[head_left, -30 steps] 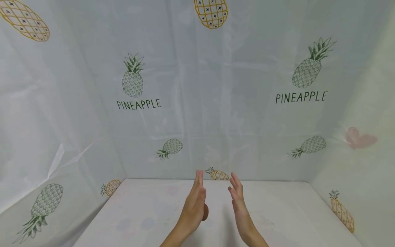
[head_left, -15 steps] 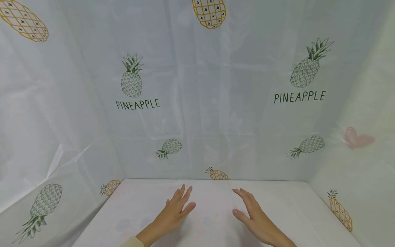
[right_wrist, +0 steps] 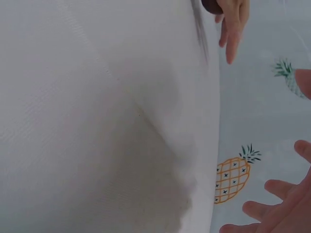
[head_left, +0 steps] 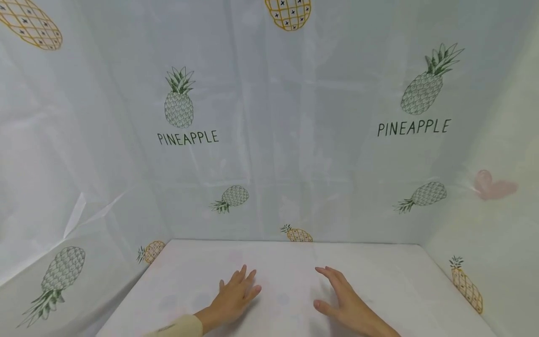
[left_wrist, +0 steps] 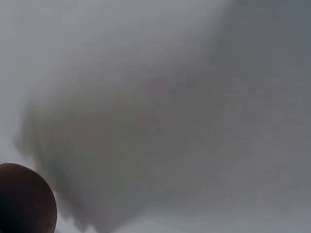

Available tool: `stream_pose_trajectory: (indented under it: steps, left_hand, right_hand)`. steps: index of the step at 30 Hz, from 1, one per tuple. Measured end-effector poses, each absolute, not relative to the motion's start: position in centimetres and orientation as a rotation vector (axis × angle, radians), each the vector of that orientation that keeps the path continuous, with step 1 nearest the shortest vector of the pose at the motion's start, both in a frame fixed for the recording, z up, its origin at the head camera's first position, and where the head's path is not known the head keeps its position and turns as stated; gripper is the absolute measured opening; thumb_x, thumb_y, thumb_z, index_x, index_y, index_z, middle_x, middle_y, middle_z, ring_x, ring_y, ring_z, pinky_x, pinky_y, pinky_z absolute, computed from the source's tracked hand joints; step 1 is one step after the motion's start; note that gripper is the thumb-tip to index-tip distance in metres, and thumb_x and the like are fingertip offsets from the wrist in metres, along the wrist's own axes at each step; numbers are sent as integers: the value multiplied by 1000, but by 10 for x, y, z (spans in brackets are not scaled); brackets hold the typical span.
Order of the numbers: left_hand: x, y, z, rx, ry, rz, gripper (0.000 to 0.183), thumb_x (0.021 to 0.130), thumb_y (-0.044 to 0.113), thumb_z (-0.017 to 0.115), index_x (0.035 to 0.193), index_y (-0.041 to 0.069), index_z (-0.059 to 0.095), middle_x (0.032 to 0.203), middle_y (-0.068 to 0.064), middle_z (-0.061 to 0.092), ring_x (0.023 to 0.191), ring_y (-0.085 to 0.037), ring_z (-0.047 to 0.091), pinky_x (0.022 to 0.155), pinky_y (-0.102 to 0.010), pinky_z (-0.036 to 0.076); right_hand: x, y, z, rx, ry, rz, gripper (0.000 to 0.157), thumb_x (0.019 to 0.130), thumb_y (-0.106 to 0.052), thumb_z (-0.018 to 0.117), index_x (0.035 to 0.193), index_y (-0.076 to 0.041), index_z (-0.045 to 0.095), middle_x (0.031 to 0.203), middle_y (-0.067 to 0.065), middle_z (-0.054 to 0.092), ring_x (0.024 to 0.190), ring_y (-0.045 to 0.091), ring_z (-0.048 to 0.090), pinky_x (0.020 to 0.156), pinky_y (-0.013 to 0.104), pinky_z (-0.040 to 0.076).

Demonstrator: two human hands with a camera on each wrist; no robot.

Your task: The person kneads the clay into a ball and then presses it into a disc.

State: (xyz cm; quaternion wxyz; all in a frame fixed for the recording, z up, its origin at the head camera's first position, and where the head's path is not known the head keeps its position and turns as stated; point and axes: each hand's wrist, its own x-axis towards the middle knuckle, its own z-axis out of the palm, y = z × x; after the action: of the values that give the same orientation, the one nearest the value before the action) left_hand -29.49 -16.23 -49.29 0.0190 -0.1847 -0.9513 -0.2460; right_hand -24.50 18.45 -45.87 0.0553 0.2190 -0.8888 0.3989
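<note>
My left hand (head_left: 231,299) hovers low over the white-covered table, palm down, with spread fingers. My right hand (head_left: 347,302) is to its right, thumb and fingers apart, nothing between them. A gap separates the two hands. In the right wrist view, the right hand's fingers (right_wrist: 279,208) are at the right edge, and the left hand (right_wrist: 235,24) appears at the top. By the left palm there, a dark brown rounded thing (right_wrist: 212,6) shows in part. A brown rounded shape (left_wrist: 24,199) fills the left wrist view's lower left corner; I cannot tell what it is.
The table (head_left: 379,271) has a white cover with faint coloured spots. A pale curtain with printed pineapples (head_left: 269,140) closes off the back and both sides. Soft shadows of the hands fall on the cover.
The hands were upright with palms facing, a brown round thing by the left palm. They then moved apart and lowered, left palm turning down; the brown thing is now hidden in the head view.
</note>
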Motion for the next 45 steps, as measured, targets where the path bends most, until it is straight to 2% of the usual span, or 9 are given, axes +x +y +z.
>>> stream_pose_trajectory:
  steps: [3,9,14,23,27,31,38,41,45]
  left_hand:
    - [-300,-166,-509,-554,-2954,-643,69,112,58,38,159,8,49,168,-28,34,153,-57,29,108,-92,8]
    - [-314,-167,-536,-489,-2873,-452,75,107,68,40,161,17,48,167,-23,38,155,-55,27,113,-89,3]
    - [-319,-164,-542,-468,-2845,-406,77,105,72,40,162,20,46,170,-19,36,158,-52,23,114,-87,-3]
    - [-322,-164,-543,-429,-2875,-326,82,103,78,35,165,25,41,173,-16,29,161,-45,16,114,-86,-7]
    - [-328,-161,-544,-415,-2906,-307,86,101,83,29,166,27,38,174,-15,27,162,-43,15,115,-85,-7]
    - [-332,-159,-544,-411,-2929,-296,87,101,83,29,167,27,37,174,-16,27,162,-43,16,116,-85,-6]
    - [-331,-158,-541,-476,-2941,-381,83,104,77,30,168,24,33,176,-15,22,162,-46,13,114,-85,-12]
    - [-333,-162,-541,-494,-2972,-425,83,106,75,26,169,21,31,176,-14,21,162,-47,13,113,-84,-14]
    - [-333,-166,-532,-525,-3051,-519,82,108,72,23,170,19,28,177,-13,18,161,-49,11,111,-86,-16]
  right_hand:
    - [-245,184,-460,696,-2710,1195,74,99,-47,75,160,-22,41,166,15,35,150,45,39,108,67,45]
    - [-244,182,-460,728,-2709,1159,73,99,-46,75,161,-25,41,165,10,37,149,41,43,109,59,49]
    - [-242,178,-462,729,-2708,1178,72,99,-45,76,160,-29,41,165,7,37,150,40,42,110,53,49]
    - [-245,174,-473,664,-2715,1144,74,98,-45,77,161,-26,43,164,-1,39,151,33,42,114,49,48]
    - [-246,174,-476,662,-2721,1165,74,97,-45,78,160,-27,43,164,3,39,150,35,43,112,50,48]
    - [-246,175,-479,662,-2758,1200,76,96,-47,78,160,-27,42,165,8,37,151,38,41,110,54,49]
    - [-244,181,-473,668,-2757,1135,78,96,-47,78,160,-20,42,165,13,36,149,44,41,105,59,50]
    - [-245,188,-466,630,-2755,1071,79,95,-49,79,161,-23,42,166,17,35,148,50,40,99,67,51]
    - [-247,202,-457,539,-2767,987,82,93,-51,80,162,-29,42,167,21,32,146,55,39,95,71,51]
